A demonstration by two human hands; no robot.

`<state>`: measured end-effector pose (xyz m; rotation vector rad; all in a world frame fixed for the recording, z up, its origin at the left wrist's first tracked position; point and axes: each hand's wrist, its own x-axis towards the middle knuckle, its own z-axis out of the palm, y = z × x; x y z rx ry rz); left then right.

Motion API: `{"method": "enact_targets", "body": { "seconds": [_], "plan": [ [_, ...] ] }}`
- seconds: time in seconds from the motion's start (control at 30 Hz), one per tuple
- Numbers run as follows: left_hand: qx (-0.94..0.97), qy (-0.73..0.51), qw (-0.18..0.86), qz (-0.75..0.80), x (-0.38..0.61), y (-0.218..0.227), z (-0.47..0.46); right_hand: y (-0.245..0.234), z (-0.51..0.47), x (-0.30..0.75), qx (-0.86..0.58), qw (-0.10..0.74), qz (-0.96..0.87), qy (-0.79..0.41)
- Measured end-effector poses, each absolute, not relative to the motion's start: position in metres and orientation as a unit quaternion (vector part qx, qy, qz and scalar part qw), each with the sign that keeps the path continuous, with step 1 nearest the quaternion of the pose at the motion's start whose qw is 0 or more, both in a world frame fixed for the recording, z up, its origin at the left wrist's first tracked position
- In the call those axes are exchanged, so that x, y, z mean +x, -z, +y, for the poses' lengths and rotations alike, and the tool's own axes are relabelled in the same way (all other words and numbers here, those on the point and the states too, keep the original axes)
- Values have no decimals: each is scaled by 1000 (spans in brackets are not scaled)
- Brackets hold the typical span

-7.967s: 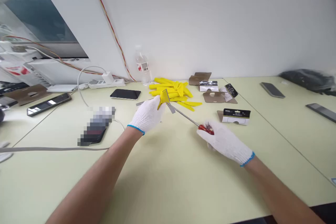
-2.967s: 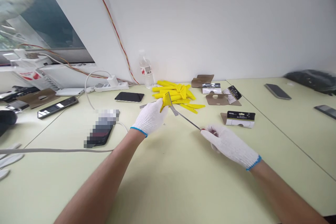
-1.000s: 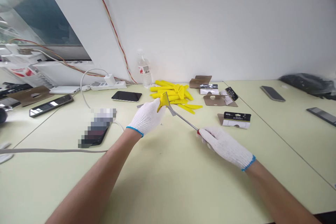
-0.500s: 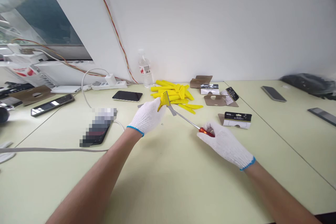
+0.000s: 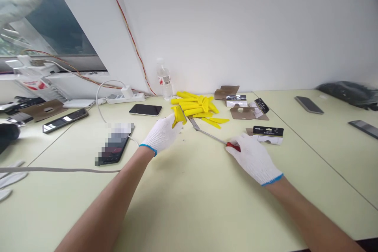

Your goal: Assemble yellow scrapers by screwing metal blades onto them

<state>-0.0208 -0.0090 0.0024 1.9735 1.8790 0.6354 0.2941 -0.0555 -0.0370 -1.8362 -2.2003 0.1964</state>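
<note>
My left hand (image 5: 163, 133), in a white knit glove with a blue cuff, is closed around a yellow plastic scraper (image 5: 178, 115) that has a metal edge facing right. In the same kind of glove, my right hand (image 5: 251, 155) grips the red handle of a screwdriver (image 5: 234, 147). Its long thin shaft points left and away from me, the tip by a flat grey metal strip (image 5: 193, 122) near the scraper. Whether tip and strip touch, I cannot tell. Just behind lies a pile of yellow plastic parts (image 5: 195, 104). Tiny bits dot the table near my left hand.
A water bottle (image 5: 164, 80) stands against the wall. Opened card packages (image 5: 268, 134) lie at right. Phones lie on both sides, one black phone (image 5: 145, 109) behind my left hand. A power strip (image 5: 137, 97) sits at the wall, and a grey cable (image 5: 65, 169) crosses the left side.
My left hand has drawn the scraper slightly left and down, away from the screwdriver tip. The right hand has shifted a little; the metal strip now shows apart from the scraper.
</note>
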Motion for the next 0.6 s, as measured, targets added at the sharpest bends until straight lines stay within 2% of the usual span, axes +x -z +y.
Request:
{"method": "enact_targets", "body": {
  "seconds": [0.07, 0.13, 0.23, 0.33, 0.6],
  "plan": [
    [699, -214, 173, 660, -26, -2, -10, 31, -53, 285, -621, 128, -773, -9],
    [693, -220, 183, 662, -27, -3, -12, 23, -46, 265, -590, 160, -791, 7],
    [682, -231, 206, 663, -24, -5, -19, 13, -26, 222, -527, 243, -813, -54],
    [676, -233, 217, 665, -19, -5, -25, 7, -4, 180, -479, 287, -824, -96],
    [651, -280, 264, 654, -21, 1, -26, 20, 15, 154, -429, 293, -846, -119]
  ]
}}
